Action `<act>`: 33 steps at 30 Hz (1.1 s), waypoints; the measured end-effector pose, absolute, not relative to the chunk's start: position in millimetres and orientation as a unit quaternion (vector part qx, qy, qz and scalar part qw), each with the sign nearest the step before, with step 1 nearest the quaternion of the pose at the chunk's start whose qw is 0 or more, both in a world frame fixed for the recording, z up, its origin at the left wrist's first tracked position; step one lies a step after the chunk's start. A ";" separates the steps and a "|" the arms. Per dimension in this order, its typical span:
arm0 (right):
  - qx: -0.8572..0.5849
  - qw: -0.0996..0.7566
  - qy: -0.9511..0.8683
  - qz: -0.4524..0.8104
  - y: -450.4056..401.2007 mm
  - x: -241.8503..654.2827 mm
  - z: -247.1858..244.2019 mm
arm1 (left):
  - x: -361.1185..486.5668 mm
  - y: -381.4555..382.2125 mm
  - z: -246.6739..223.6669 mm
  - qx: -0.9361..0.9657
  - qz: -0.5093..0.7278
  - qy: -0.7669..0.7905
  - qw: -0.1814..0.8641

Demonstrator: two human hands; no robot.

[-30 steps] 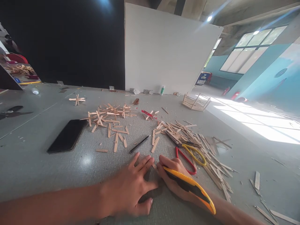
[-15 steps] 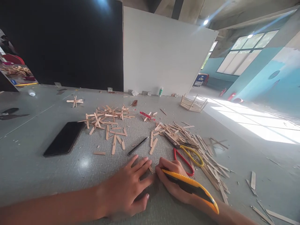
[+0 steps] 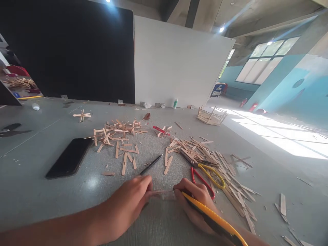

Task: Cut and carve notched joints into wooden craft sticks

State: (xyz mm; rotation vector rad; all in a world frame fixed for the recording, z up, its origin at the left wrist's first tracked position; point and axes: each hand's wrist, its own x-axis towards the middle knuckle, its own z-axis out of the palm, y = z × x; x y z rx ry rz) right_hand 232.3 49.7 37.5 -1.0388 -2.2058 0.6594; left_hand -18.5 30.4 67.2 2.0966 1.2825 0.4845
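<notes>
My left hand (image 3: 129,203) is closed, pinching one end of a thin wooden craft stick (image 3: 162,194) that is smeared by motion. Its other end reaches toward my right hand (image 3: 192,195), which is wrapped around a yellow-and-black utility knife (image 3: 216,218). The knife's handle slants back to the lower right; its tip is hidden or blurred at my fingertips, so I cannot tell whether it touches the stick. Just beyond my right hand lie pliers with red and yellow handles (image 3: 211,176). A black pen (image 3: 151,164) rests on the table ahead of my left hand.
A pile of craft sticks (image 3: 230,174) spreads on the right, with notched and joined pieces (image 3: 123,128) at centre left. A black phone (image 3: 70,158) lies on the left. Farther back are a small stick frame (image 3: 212,117), a glue bottle (image 3: 175,103) and a white panel (image 3: 176,61).
My left hand has gone from spread flat on the table to closed on the craft stick. My right hand keeps the knife and has shifted slightly right. The view has tilted up a little.
</notes>
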 end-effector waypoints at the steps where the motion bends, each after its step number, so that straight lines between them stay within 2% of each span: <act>1: -0.397 0.309 -0.828 0.246 49.5 232.6 36.7 | -20.1 28.6 78.0 0.767 0.182 0.513 0.341; 3: -0.407 0.314 -0.825 0.237 49.4 233.0 35.1 | -22.7 23.5 102.6 0.714 0.204 0.511 0.432; 5: -0.416 0.305 -0.828 0.219 49.7 233.4 33.2 | -24.5 17.1 126.1 0.689 0.256 0.487 0.473; 8: -0.422 0.286 -0.838 0.193 50.8 234.7 30.0 | -26.3 6.8 148.1 0.679 0.325 0.477 0.455; 13: -0.411 0.273 -0.848 0.196 52.5 237.8 26.0 | -30.4 -4.1 153.7 0.673 0.369 0.480 0.425; 33: -0.388 0.265 -0.867 0.167 55.1 238.4 23.0 | -34.7 -4.8 157.1 0.707 0.371 0.491 0.350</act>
